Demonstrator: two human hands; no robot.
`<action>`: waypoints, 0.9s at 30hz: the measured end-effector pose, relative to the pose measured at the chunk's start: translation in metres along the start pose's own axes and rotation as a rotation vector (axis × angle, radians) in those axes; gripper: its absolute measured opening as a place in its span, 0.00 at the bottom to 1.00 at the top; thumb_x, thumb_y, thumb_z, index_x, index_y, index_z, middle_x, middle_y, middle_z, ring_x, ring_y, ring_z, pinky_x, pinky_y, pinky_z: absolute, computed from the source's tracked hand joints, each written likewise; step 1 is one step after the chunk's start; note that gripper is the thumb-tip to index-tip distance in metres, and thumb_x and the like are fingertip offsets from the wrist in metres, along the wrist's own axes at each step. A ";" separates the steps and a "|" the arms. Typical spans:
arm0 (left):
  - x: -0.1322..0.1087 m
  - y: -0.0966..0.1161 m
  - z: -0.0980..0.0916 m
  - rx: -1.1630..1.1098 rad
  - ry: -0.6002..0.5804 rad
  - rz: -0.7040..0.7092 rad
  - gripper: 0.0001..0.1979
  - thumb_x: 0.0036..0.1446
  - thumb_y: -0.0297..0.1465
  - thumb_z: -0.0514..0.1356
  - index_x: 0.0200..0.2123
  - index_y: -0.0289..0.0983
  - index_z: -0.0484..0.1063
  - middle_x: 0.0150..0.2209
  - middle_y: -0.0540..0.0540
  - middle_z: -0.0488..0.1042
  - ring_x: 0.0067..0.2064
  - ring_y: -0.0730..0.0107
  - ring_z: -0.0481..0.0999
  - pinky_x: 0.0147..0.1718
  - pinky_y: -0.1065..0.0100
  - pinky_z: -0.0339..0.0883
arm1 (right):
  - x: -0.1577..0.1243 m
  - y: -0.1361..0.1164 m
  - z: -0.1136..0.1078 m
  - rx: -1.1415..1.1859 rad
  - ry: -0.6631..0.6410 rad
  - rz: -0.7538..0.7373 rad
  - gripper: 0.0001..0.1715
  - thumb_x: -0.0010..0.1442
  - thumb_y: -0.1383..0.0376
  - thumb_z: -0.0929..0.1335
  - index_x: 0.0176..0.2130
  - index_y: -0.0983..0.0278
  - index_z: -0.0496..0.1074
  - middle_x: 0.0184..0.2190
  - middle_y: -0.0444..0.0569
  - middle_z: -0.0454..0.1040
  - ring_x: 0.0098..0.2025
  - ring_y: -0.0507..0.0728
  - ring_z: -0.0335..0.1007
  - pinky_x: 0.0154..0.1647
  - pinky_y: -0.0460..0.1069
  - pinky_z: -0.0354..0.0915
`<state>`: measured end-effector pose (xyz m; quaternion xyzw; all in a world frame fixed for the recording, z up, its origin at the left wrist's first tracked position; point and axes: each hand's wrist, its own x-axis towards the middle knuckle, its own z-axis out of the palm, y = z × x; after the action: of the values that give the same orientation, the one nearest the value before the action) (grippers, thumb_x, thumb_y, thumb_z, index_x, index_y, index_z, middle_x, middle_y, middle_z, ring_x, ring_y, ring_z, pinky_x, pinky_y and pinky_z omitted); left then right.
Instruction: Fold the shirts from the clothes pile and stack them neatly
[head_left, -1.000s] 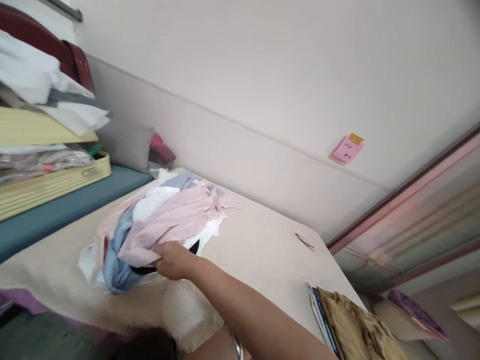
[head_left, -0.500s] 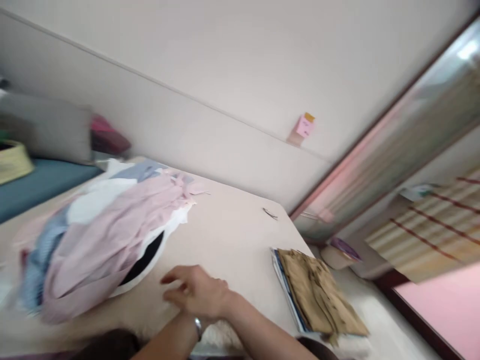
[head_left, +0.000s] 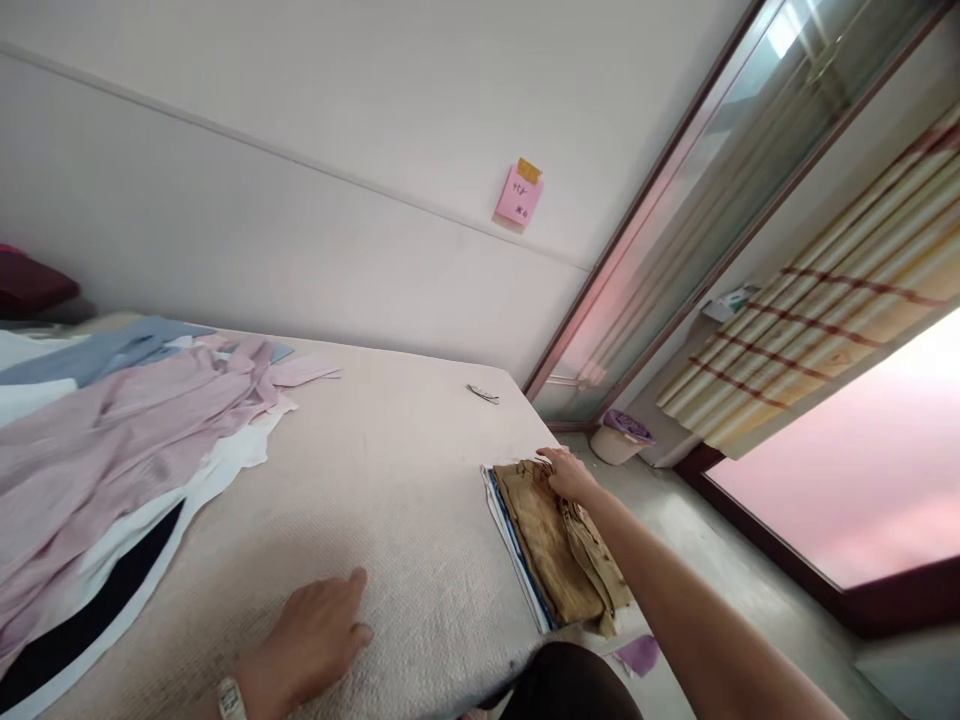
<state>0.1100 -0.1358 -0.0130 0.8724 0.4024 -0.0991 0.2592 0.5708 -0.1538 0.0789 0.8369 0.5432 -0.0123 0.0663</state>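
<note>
My right hand [head_left: 568,474] rests at the far end of a folded brown garment [head_left: 541,535], its fingers stretched over the top edge and not visibly closed on the cloth. That garment tops a small stack with blue and white folded cloth [head_left: 517,550] showing along its left side. Low in the middle, my left hand [head_left: 311,632] is over the bed cover, thumb and index finger apart, holding nothing. A wristband [head_left: 231,698] circles its wrist. To its left lies a loose heap with a pink garment [head_left: 142,420], and a black-and-white piece [head_left: 97,600] shows beneath.
A beige textured cover [head_left: 390,500] spreads across the bed. A small thin object [head_left: 482,394] lies near its far corner. A pink note [head_left: 519,195] is taped to the wall. Beyond the bed's right edge are a lined bin [head_left: 619,440], a striped curtain [head_left: 810,320] and a glass sliding door [head_left: 667,200].
My hands were crossed at the wrists in the middle. Now my right hand has reached right to the folded stack, and my left is apart, lower left. The view has turned right.
</note>
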 end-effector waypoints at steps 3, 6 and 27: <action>0.006 -0.005 0.001 0.002 -0.011 -0.017 0.35 0.61 0.40 0.52 0.68 0.32 0.62 0.57 0.31 0.74 0.59 0.44 0.73 0.58 0.48 0.63 | 0.014 0.001 0.012 0.010 -0.027 -0.102 0.29 0.53 0.75 0.65 0.54 0.63 0.74 0.57 0.54 0.74 0.59 0.59 0.66 0.54 0.47 0.57; 0.006 -0.005 -0.002 0.017 -0.018 -0.014 0.33 0.61 0.41 0.51 0.67 0.34 0.64 0.56 0.33 0.75 0.58 0.46 0.74 0.58 0.49 0.63 | 0.016 -0.005 0.018 0.001 -0.035 -0.125 0.16 0.55 0.74 0.66 0.43 0.65 0.76 0.50 0.55 0.75 0.54 0.58 0.67 0.50 0.47 0.56; 0.001 0.000 -0.035 -1.345 0.275 0.002 0.27 0.57 0.56 0.59 0.37 0.36 0.71 0.37 0.44 0.77 0.40 0.61 0.75 0.39 0.64 0.68 | -0.194 -0.278 0.022 0.482 0.361 -1.150 0.09 0.58 0.73 0.62 0.39 0.60 0.63 0.33 0.49 0.70 0.34 0.58 0.63 0.42 0.53 0.63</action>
<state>0.1097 -0.1169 0.0161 0.5270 0.4051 0.2841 0.6910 0.2390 -0.2210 0.0480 0.3927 0.8892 -0.0266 -0.2330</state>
